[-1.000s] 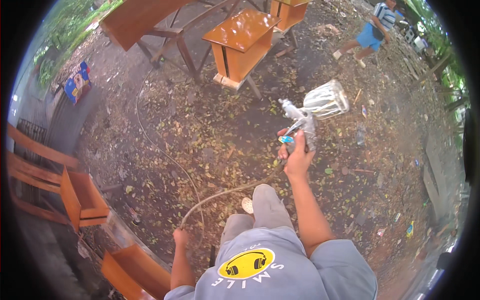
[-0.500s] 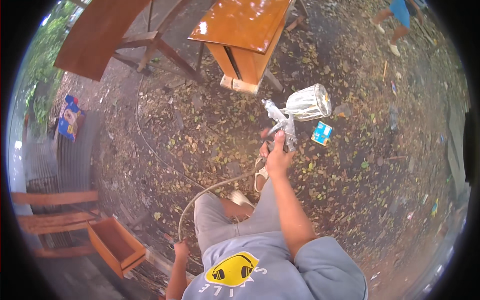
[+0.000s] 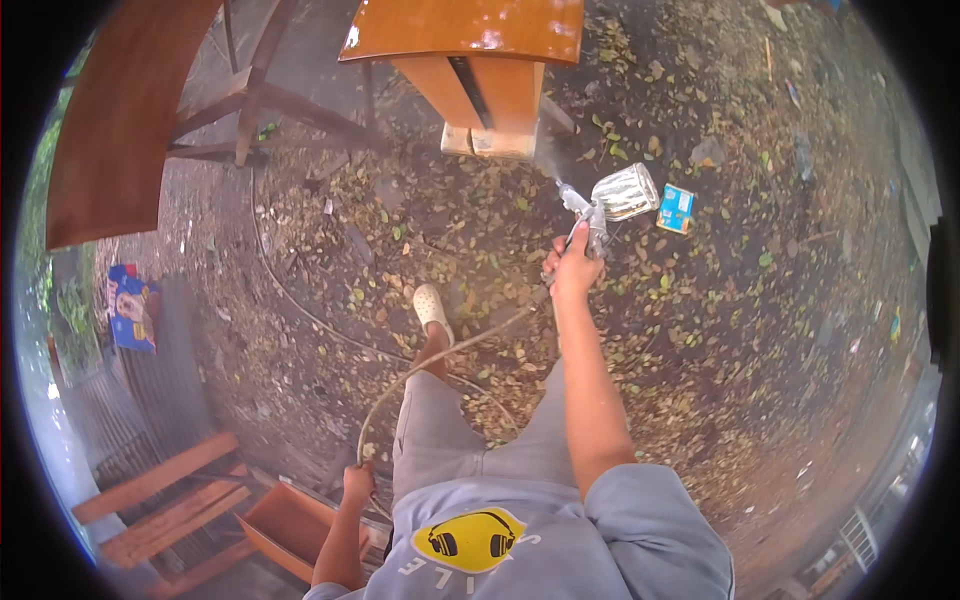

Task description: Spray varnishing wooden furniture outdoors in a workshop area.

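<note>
My right hand (image 3: 574,262) grips a silver spray gun (image 3: 590,222) with a paint-streaked metal cup (image 3: 624,192). Pale mist leaves its nozzle near the orange-varnished wooden piece (image 3: 460,30), at its light base blocks (image 3: 487,140). A hose (image 3: 397,388) runs from the gun down to my left hand (image 3: 359,483), which is closed around it at the lower left.
A wide reddish board (image 3: 115,135) sits beside wooden trestles (image 3: 250,110). A drawer (image 3: 290,530) and planks (image 3: 160,480) lie lower left, near corrugated sheets (image 3: 170,380). Leaf-strewn ground (image 3: 700,350) holds a blue packet (image 3: 676,208), a printed sack (image 3: 132,308) and the hose's loop.
My view has moved forward, bringing the orange piece nearer. Mist now shows at the nozzle. One foot has stepped forward, and the other person has mostly left view at the upper right.
</note>
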The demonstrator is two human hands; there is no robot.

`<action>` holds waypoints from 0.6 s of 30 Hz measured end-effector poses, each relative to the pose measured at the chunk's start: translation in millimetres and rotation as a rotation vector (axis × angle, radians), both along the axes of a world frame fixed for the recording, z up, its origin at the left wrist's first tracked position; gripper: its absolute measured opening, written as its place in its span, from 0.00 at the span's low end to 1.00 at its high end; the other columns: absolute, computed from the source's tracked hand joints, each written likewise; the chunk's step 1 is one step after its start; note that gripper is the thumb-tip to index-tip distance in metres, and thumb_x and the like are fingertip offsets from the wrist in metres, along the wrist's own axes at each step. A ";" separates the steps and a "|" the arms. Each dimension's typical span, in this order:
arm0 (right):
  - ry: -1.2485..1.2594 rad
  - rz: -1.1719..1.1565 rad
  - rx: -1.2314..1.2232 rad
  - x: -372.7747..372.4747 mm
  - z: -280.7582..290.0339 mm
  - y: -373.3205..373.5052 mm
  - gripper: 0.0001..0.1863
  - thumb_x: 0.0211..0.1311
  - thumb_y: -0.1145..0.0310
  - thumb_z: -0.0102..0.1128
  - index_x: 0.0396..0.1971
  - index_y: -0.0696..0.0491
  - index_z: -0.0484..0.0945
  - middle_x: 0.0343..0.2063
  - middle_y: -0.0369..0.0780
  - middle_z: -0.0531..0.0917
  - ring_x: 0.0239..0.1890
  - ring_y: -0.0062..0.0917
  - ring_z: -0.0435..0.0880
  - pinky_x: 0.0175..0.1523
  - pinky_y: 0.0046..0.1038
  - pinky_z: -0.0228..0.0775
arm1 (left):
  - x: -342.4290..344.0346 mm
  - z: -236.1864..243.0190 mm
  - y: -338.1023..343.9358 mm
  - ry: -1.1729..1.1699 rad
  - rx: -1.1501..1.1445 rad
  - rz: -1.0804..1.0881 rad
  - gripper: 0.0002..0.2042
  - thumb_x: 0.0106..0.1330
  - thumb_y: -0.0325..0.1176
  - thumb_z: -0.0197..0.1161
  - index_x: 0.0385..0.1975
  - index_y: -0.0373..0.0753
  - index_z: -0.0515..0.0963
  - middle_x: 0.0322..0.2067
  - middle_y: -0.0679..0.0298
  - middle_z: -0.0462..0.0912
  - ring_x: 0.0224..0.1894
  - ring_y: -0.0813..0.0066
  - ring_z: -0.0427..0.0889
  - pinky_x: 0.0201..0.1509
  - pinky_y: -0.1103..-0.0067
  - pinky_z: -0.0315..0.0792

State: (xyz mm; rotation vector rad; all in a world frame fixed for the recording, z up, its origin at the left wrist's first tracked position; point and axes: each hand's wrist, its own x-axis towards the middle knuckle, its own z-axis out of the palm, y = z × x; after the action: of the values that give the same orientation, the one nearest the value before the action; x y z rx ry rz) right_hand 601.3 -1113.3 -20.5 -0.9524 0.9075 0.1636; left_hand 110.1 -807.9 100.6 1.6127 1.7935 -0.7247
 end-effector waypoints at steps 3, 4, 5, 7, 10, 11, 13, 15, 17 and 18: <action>0.007 -0.107 -0.008 1.3 -26.4 26.9 0.21 0.71 0.52 0.55 0.37 0.57 0.66 0.17 0.37 0.71 0.10 0.20 0.63 0.14 0.27 0.53 | 15.1 -2.3 51.8 0.100 0.000 -0.032 0.22 0.70 0.44 0.60 0.18 0.32 0.74 0.11 0.63 0.70 0.11 0.69 0.71 0.14 0.72 0.66; 0.036 -0.181 -0.046 2.1 -33.4 35.7 0.26 0.70 0.52 0.58 0.37 0.61 0.62 0.17 0.40 0.72 0.08 0.22 0.65 0.12 0.28 0.52 | 21.9 -4.3 67.9 0.072 -0.028 -0.033 0.22 0.70 0.44 0.60 0.18 0.33 0.73 0.12 0.64 0.69 0.11 0.70 0.70 0.14 0.72 0.66; 0.032 -0.191 -0.059 0.6 -38.7 44.1 0.27 0.69 0.52 0.58 0.33 0.63 0.61 0.18 0.41 0.73 0.08 0.22 0.65 0.12 0.28 0.52 | 28.4 -4.9 85.1 0.043 -0.052 -0.033 0.21 0.70 0.44 0.60 0.18 0.35 0.72 0.12 0.64 0.69 0.10 0.71 0.69 0.13 0.72 0.65; 0.087 -0.201 -0.122 -9.4 -45.4 63.9 0.23 0.71 0.53 0.56 0.35 0.60 0.65 0.18 0.40 0.75 0.09 0.21 0.64 0.13 0.27 0.53 | 42.4 -6.2 117.6 0.019 -0.093 -0.016 0.21 0.70 0.44 0.60 0.18 0.36 0.71 0.12 0.65 0.68 0.10 0.72 0.68 0.13 0.72 0.65; 0.128 -0.223 -0.148 -35.1 -40.6 95.1 0.20 0.72 0.54 0.54 0.42 0.59 0.69 0.22 0.42 0.80 0.09 0.20 0.63 0.13 0.26 0.55 | 64.4 -4.8 163.5 -0.007 -0.143 -0.005 0.20 0.69 0.44 0.60 0.19 0.39 0.69 0.11 0.68 0.65 0.09 0.74 0.66 0.12 0.72 0.64; 0.044 -0.174 -0.145 -45.9 -28.7 108.9 0.20 0.72 0.55 0.54 0.45 0.59 0.69 0.25 0.44 0.82 0.09 0.19 0.63 0.13 0.26 0.56 | 71.0 -1.3 179.2 -0.004 -0.146 -0.008 0.19 0.69 0.43 0.60 0.19 0.40 0.67 0.11 0.69 0.63 0.09 0.74 0.65 0.12 0.72 0.64; -0.106 -0.119 -0.091 -67.7 0.3 138.5 0.20 0.73 0.57 0.53 0.52 0.57 0.66 0.34 0.47 0.84 0.11 0.18 0.64 0.15 0.24 0.58 | 70.7 5.0 217.9 0.018 -0.147 -0.011 0.18 0.69 0.42 0.60 0.19 0.41 0.67 0.11 0.69 0.63 0.09 0.74 0.64 0.12 0.72 0.63; -0.175 -0.118 -0.042 -83.0 42.4 172.4 0.20 0.74 0.57 0.52 0.53 0.57 0.66 0.36 0.48 0.84 0.12 0.18 0.64 0.17 0.23 0.59 | 63.6 11.5 255.7 0.042 -0.154 -0.014 0.17 0.69 0.41 0.59 0.19 0.41 0.67 0.11 0.69 0.63 0.09 0.74 0.64 0.12 0.71 0.63; -0.246 -0.109 0.008 -89.1 83.2 205.0 0.20 0.74 0.56 0.50 0.54 0.56 0.66 0.38 0.48 0.83 0.13 0.18 0.65 0.18 0.23 0.60 | 56.1 15.8 293.6 0.057 -0.101 -0.016 0.16 0.68 0.39 0.58 0.18 0.42 0.66 0.11 0.69 0.61 0.09 0.74 0.63 0.11 0.71 0.62; -0.349 -0.122 0.073 -88.8 101.6 216.3 0.20 0.75 0.56 0.50 0.55 0.55 0.66 0.36 0.46 0.82 0.13 0.18 0.65 0.19 0.23 0.60 | 60.1 17.1 307.4 0.056 -0.107 -0.033 0.16 0.68 0.39 0.58 0.18 0.42 0.66 0.11 0.69 0.61 0.09 0.74 0.63 0.11 0.71 0.62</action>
State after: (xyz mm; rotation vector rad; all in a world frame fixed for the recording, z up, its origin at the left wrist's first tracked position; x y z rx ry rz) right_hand 512.5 -897.0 81.0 -0.8228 0.6301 -0.0722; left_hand 170.2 -500.5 117.7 1.5688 1.7394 -0.8744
